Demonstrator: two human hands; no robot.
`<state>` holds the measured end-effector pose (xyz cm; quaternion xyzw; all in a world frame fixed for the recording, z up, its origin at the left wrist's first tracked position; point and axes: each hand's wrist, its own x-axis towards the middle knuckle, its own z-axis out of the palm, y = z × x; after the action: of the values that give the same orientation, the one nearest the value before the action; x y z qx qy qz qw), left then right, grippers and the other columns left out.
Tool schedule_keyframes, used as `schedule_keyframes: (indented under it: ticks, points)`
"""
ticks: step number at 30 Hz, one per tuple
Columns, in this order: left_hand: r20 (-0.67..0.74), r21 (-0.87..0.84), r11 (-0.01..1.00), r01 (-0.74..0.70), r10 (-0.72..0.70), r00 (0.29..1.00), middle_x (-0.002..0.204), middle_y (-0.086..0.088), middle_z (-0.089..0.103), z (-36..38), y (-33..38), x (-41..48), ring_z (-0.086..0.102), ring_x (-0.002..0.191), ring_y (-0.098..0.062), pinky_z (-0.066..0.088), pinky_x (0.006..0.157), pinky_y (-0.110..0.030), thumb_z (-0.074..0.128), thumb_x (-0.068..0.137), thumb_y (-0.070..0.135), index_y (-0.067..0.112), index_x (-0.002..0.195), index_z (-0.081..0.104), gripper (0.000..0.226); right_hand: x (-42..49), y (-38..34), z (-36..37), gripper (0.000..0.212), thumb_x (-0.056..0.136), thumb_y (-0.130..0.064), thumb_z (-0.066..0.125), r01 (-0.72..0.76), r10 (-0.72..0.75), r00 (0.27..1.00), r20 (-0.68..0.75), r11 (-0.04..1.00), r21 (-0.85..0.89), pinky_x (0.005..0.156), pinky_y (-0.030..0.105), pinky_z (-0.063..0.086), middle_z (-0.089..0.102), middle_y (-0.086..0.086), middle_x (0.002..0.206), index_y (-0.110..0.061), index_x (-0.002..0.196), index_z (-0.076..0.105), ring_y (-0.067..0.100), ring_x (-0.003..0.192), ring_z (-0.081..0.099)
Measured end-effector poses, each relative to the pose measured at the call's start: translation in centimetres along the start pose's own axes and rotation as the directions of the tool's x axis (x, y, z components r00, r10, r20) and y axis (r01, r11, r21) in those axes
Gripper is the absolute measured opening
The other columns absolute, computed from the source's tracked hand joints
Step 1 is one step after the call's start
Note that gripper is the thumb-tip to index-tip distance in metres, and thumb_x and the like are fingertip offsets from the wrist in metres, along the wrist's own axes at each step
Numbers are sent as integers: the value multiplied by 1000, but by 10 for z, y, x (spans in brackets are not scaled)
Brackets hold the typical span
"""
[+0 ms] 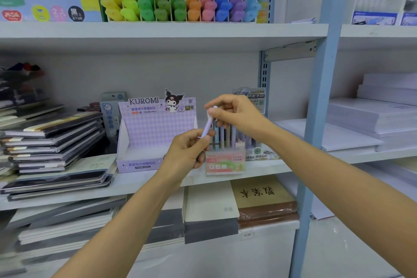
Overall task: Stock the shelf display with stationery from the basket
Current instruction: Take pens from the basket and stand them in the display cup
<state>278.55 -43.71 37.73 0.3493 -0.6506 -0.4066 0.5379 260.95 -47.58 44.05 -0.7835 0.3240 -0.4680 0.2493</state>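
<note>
Together, left hand [187, 153] and right hand [235, 113] pinch one lilac pen [208, 125].

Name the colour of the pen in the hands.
Pale lilac pen with a white top; head view.

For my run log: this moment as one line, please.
left hand: grips lilac pen low | right hand: pinches its top | pen: in front of Fruit Soda box, unplaced

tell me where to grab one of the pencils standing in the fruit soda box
Pinch one of the pencils by its bare upper barrel, from above, and lift straight up: they stand upright, packed side by side, lower ends sunk in the Fruit Soda box. Free a hand first; left hand and right hand both hold the lilac pen.
</note>
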Motion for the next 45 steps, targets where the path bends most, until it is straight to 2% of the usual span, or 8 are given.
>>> schedule_keyframes:
  ticks: [6,11,15,20,26,31,36,45]
  points:
    - [-176,32,999,-19,24,984,61,9,64,-18,15,0,54,57,-6,45,53,-16,73,84,15,19,90,75,7,-17,-2,-26,13,90,-9,66,-50,58,997,-46,986,161,65,19,54,73,6,79,-1,99,69,13,69,66]
    - [-320,-178,981,-72,11,947,68,7,68,-7,26,-1,61,68,-10,48,55,-17,76,81,20,20,84,76,3,-36,1,-31,10,86,-14,70,-144,126,984,127,979,142,77,25,56,75,9,89,-9,94,71,18,82,70]
    - [-345,-78,981,-179,142,928,74,7,74,8,31,-2,68,76,-6,49,57,-15,74,83,20,19,84,72,2,-41,-7,-28,15,90,-26,65,-112,109,986,130,994,18,82,23,54,74,1,94,-18,99,75,13,90,68]
    - [-293,152,960,-235,271,917,78,6,73,24,31,3,69,78,-6,51,60,-17,78,80,21,21,83,72,6,-33,-31,-20,27,92,-33,63,55,-55,998,-13,998,31,84,23,54,69,-9,107,-30,119,67,8,96,65]
    - [-205,361,889,-283,371,906,94,13,73,29,27,2,65,89,0,51,74,-17,71,87,29,22,100,73,15,-27,-37,-20,14,95,-18,61,120,-121,992,-19,992,-28,86,34,56,71,6,95,-14,105,69,19,91,68]
    - [37,762,581,-286,403,915,128,13,59,15,-9,-12,50,120,-7,35,99,-23,62,93,23,22,125,64,32,-20,-16,-35,12,98,-12,54,126,-101,914,-393,991,38,70,23,55,70,14,88,-2,102,58,14,76,66]
    - [155,817,471,-334,379,912,147,3,46,12,-33,-20,40,135,-15,30,109,-26,61,92,15,19,143,47,53,-21,17,-18,5,97,-10,55,7,-31,940,-339,997,-73,77,31,58,71,12,87,-6,97,58,23,80,69]
    - [186,818,451,-358,382,906,155,3,34,12,-40,-22,33,140,-14,34,113,-35,59,93,16,19,148,37,59,-13,26,-11,6,97,-10,55,-5,-49,965,-259,979,-202,74,23,57,71,6,84,-8,97,60,19,76,68]
